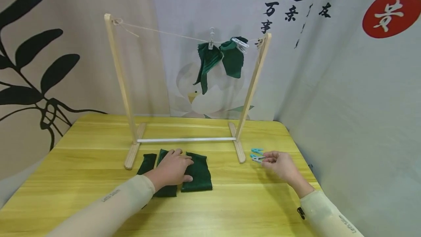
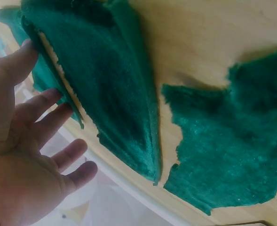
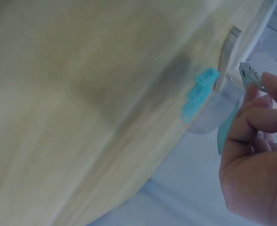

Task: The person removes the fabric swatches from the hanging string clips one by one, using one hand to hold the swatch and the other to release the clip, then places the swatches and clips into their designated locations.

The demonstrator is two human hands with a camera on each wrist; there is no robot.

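Note:
Three dark green cloths lie in a row on the table: a left one [image 1: 148,163], a middle one [image 1: 168,191] and a right one [image 1: 200,175]. Over the middle and right cloths reaches my left hand [image 1: 172,167], fingers loosely spread. In the left wrist view, its thumb and fingertips come close to the edge of the right cloth [image 2: 46,77]. Between thumb and fingers, my right hand [image 1: 279,164] pinches a pale grey clothespin [image 3: 249,75], held up beside light blue clothespins [image 3: 199,94] on the table.
A wooden rack [image 1: 120,76] with a string line [image 1: 161,31] stands behind the cloths. Two green cloths, one left [image 1: 208,59] and one right [image 1: 233,61], hang there from white clips. A white bar [image 1: 187,140] joins the rack's feet.

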